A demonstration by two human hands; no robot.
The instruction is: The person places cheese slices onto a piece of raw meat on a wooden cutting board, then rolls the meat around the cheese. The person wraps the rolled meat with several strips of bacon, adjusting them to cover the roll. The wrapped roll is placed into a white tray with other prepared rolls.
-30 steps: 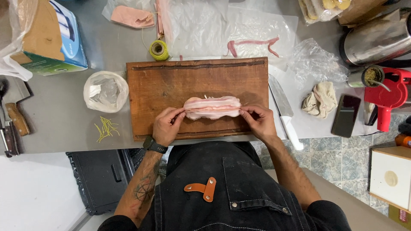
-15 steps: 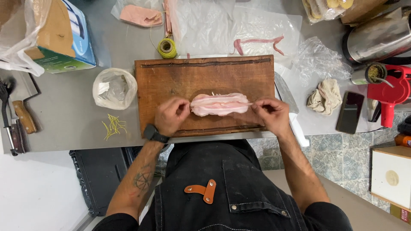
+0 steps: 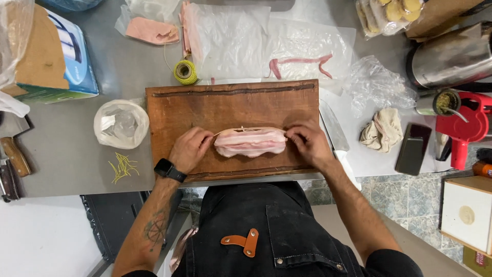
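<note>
steel bench (image 3: 77,154) carries wooden board (image 3: 230,107); left hand (image 3: 188,150) and right hand (image 3: 306,143) flank meat roll (image 3: 250,142), fingers pinching twine ends. i advise even, level tension.

On the steel surface (image 3: 77,149): a blue box (image 3: 72,61) far left, a plastic-lined bowl (image 3: 121,123), a rag (image 3: 382,131), a dark phone (image 3: 412,149) and a red tool (image 3: 469,125) at right.

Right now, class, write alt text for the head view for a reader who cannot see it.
Two hands, left hand and right hand, pull twine at either end of a rolled pink meat piece on a wooden cutting board. A twine spool sits beyond the board.
</note>
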